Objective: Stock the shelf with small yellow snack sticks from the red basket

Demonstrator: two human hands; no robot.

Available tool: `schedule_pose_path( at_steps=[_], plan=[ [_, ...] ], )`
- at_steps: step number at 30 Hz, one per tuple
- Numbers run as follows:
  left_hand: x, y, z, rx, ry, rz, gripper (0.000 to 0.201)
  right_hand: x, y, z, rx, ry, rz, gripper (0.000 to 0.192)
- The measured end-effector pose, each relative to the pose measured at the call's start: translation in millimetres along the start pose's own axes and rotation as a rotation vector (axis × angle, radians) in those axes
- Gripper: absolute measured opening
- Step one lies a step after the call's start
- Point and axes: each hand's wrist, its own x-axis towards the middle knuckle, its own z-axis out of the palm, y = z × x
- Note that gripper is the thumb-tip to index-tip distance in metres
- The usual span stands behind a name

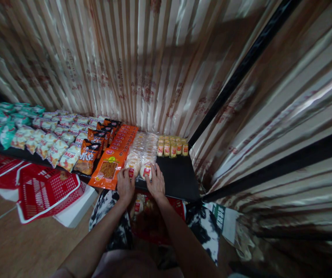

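Orange packets (116, 156) beside perhaps bun packs (142, 154)

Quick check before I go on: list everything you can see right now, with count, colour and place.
round bun packets: two rows, count unclear, pale in clear wrap, shelf middle, front ones under both hands
orange flat packets: one overlapping row, orange, left of the buns
small jars: about ten, yellowish with red labels, back right of the shelf
dark orange bags: several, left of the orange row
pale and green packets: many, shelf's left part
shelf: one, black
baskets: two, red, on the floor at left
striped curtain: beige, behind the shelf
left hand: on front bun packet
right hand: on front bun packet
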Motion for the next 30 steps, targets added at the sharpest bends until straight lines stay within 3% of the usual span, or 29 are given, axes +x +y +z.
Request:
schedule_pose_path(
  at_steps=[24,30],
  plan=[
    [-5.9,-11.0,5.7,-0.092,-0.007,0.003,0.029,0.6,1.4,0.9,0.008,-0.023,-0.017,0.055],
    [-12.6,-9.0,3.0,-0.114,0.002,0.023,0.036,-1.1,3.7,5.1,0.057,0.037,-0.035,0.053]
  ],
)
